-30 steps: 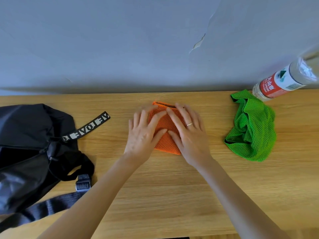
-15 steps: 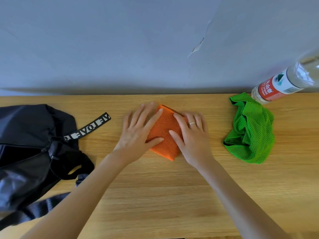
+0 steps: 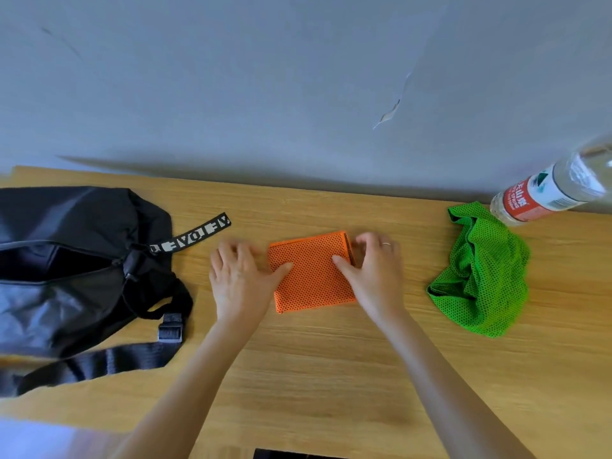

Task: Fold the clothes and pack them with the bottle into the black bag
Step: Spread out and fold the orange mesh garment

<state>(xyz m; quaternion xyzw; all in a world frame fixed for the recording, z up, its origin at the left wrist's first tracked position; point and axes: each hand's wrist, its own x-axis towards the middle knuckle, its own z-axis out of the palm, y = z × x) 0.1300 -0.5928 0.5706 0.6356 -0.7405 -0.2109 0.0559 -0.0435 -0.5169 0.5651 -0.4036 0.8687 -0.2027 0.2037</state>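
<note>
Wood-grain table [image 3: 331, 376] fills the lower half of the view, backed by a grey wall [image 3: 265, 77] with a flake of peeling paint [image 3: 390, 111].

Nearest, two bare forearms reach in from the near edge toward the middle of the table. Between the hands lies the orange mesh cloth [image 3: 311, 273], folded into a small flat rectangle. The left hand [image 3: 238, 279] rests at its left edge, thumb lying on the cloth and the other fingers curled onto the table beside it. The right hand [image 3: 374, 273] sits at the right edge, thumb on top of the fabric and the fingers bent over the far right corner; whether they actually pinch the edge I cannot tell. A ring shows on one right finger.

To the left, well apart from the cloth, the black bag [image 3: 66, 266] lies with its zip opening gaping, and its strap [image 3: 99, 362] trails along the near side. A black tag with white lettering [image 3: 192, 238] points from it toward the hands.

On the right, a crumpled green mesh garment [image 3: 480, 276] lies unfolded. Just beyond it, at the far right against the wall, stands the clear bottle [image 3: 549, 190] with a red and white label, its base just beside the green garment.
</note>
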